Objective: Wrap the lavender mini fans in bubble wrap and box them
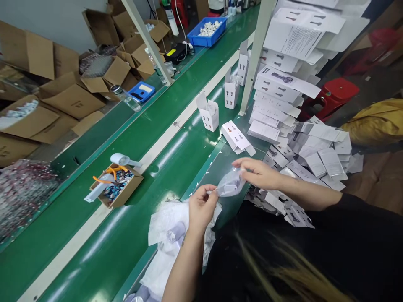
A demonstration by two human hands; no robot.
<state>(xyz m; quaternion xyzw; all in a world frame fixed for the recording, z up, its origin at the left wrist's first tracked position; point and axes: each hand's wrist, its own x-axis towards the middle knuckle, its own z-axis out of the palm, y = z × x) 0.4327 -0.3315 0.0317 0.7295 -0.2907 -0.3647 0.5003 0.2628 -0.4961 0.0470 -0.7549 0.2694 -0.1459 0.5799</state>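
A clear plastic bag point(231, 184) with a pale lavender item inside is stretched between my two hands above the near edge of the green surface. My left hand point(203, 206) pinches the bag's left end, thumb against fingers. At the bag's upper right end, my right hand point(255, 172) is closed on the plastic. Beneath my left forearm lie white plastic bags point(163, 218) and a lavender cylindrical item point(176, 232). Just beyond my hands, a white printed box point(236, 136) lies on its side with a flap open, near an upright open box point(209, 115).
Stacked printed cartons point(277, 96) rise at right beside a metal post point(256, 54). A small cardboard box point(126, 195) holding small parts and orange-handled pliers stands at left. Farther back are a blue bin point(206, 40), a bottle point(126, 98) and a red stool point(335, 92).
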